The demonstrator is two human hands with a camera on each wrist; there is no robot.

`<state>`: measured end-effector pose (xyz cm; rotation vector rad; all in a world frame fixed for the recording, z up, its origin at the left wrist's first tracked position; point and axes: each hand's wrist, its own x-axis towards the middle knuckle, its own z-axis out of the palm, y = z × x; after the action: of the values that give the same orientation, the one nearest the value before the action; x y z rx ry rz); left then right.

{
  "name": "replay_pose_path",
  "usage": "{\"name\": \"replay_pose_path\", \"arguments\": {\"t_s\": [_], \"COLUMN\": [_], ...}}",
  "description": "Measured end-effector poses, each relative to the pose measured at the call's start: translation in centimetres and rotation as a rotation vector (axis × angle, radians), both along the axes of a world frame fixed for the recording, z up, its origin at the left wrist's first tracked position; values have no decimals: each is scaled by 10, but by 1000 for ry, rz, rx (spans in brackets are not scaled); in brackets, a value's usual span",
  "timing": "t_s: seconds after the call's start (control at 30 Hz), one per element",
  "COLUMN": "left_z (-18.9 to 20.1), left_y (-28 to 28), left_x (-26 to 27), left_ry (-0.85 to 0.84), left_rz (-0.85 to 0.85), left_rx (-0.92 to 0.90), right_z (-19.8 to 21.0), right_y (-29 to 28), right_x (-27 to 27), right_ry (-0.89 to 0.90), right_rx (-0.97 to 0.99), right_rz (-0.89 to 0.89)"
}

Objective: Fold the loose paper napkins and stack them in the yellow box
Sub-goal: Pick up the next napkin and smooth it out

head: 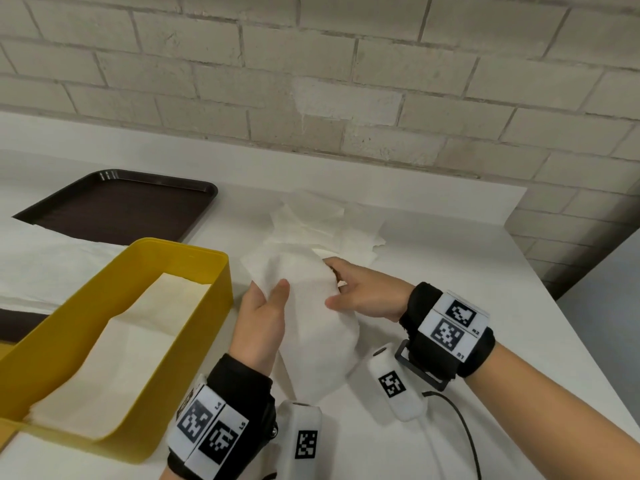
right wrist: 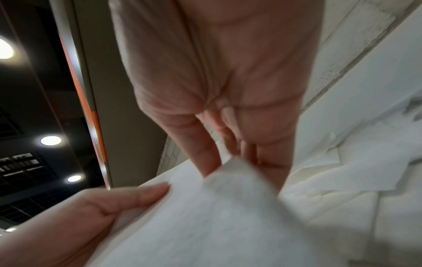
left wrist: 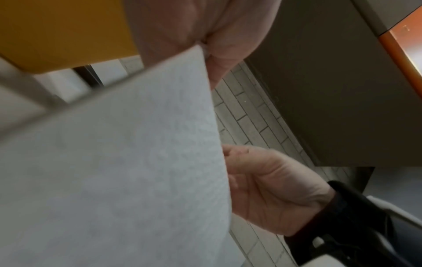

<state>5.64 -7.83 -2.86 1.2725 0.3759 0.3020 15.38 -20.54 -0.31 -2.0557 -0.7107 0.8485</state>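
Note:
I hold one white paper napkin (head: 311,317) up above the table, just right of the yellow box (head: 194,348). My left hand (head: 265,313) pinches its left edge, thumb on the near face and fingers behind. My right hand (head: 360,289) grips its right side, thumb in front. The napkin (left wrist: 128,171) fills the left wrist view, with the right hand (left wrist: 269,189) behind its edge. In the right wrist view the napkin (right wrist: 217,225) is blurred between the left hand (right wrist: 95,207) and my right fingers (right wrist: 205,153). Folded napkins (head: 138,341) lie inside the box. A loose napkin pile (head: 332,223) sits beyond my hands.
A dark brown tray (head: 117,202) lies at the back left. White paper (head: 45,268) is spread left of the box. The white table (head: 450,237) ends at the right edge, near a brick wall. A black cable (head: 464,431) trails by my right wrist.

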Motion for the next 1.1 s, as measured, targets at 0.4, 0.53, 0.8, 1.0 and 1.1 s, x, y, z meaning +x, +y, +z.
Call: {"name": "replay_pose_path", "arguments": {"t_s": [0.4, 0.53, 0.8, 1.0, 1.1], "left_z": [4, 6, 11, 13, 14], "left_y": [20, 21, 21, 23, 25], "left_x": [-4, -3, 0, 2, 2], "left_ry": [0, 16, 41, 63, 69], "left_rz": [177, 183, 217, 244, 241], "left_rx": [-74, -84, -53, -53, -50], "right_z": [-2, -24, -53, -47, -44], "right_y": [41, 70, 93, 105, 105], "right_x": [121, 158, 180, 182, 181], "right_ry": [-687, -694, -630, -686, -703], "right_rx": [-393, -532, -636, -647, -598], "right_rz": [-108, -76, -1, 51, 26]}}
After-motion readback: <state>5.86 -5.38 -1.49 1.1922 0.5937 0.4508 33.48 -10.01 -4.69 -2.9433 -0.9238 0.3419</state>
